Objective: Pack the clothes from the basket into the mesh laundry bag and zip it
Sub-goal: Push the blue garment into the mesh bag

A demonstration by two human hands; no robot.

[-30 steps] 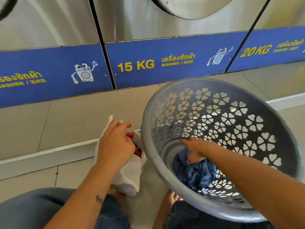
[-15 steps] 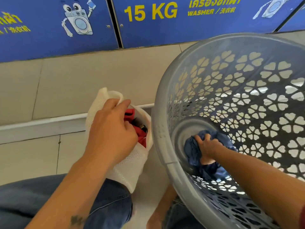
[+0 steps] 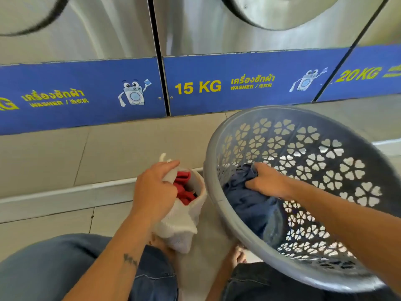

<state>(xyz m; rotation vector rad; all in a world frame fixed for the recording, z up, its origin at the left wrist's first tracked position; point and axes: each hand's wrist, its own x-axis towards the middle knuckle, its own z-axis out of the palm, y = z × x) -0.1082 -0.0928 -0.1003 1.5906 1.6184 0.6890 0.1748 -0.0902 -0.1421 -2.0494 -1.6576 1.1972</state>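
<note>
A grey plastic basket (image 3: 325, 153) with flower-shaped holes is tilted toward me on the right. Inside it lies a dark blue garment (image 3: 251, 205). My right hand (image 3: 267, 181) reaches into the basket and grips the top of that garment, which is lifted against the basket's left wall. To the left, a white mesh laundry bag (image 3: 182, 224) stands between my knees with its mouth open. Red clothing (image 3: 184, 190) shows inside it. My left hand (image 3: 154, 187) pinches the bag's near rim and holds the mouth open.
Steel washing machines (image 3: 217, 29) with blue label panels (image 3: 217, 88) line the wall ahead, above a beige tiled plinth (image 3: 86, 159). My knees in blue jeans (image 3: 54, 268) fill the bottom left, and a bare foot (image 3: 236, 257) rests on the floor under the basket.
My right hand has closed on the blue garment and pulled it up from the basket's bottom toward the left wall. The view has tilted upward. My left hand still holds the bag's rim.
</note>
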